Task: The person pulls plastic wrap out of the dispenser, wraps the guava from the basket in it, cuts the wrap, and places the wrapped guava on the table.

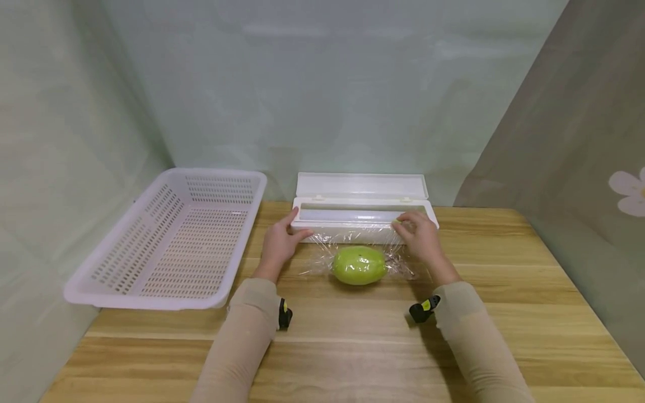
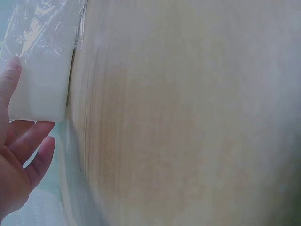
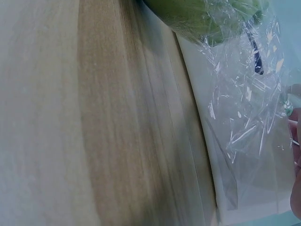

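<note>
1. A green fruit (image 1: 359, 266) lies on its side on the wooden table (image 1: 353, 341), nearer the far edge than the near one, with its dark stem (image 3: 256, 59) at the right end.
2. Clear film (image 3: 254, 117) covers the fruit and runs back, wrinkled, to the front of a white dispenser box (image 1: 353, 223).
3. The box stands just behind the fruit, near the middle of the table's far edge; its lid (image 1: 361, 183) is raised and tipped back.
4. The left hand (image 1: 279, 246) grips the box at its left end, the thumb on the front face and fingers against the end wall; the outer fingers are loosely bent.
5. The right hand (image 1: 422, 238) pinches a small green piece (image 1: 395, 221) at the front edge of the box, near its right end.
6. A white slotted basket (image 1: 151, 303) rests over the table's left edge, by the far left corner, its tray part facing up.
7. Small black cameras sit at both wrists, beside pale sleeves (image 1: 237, 347).
8. A pale curtain (image 1: 327, 101) hangs behind the far edge.
</note>
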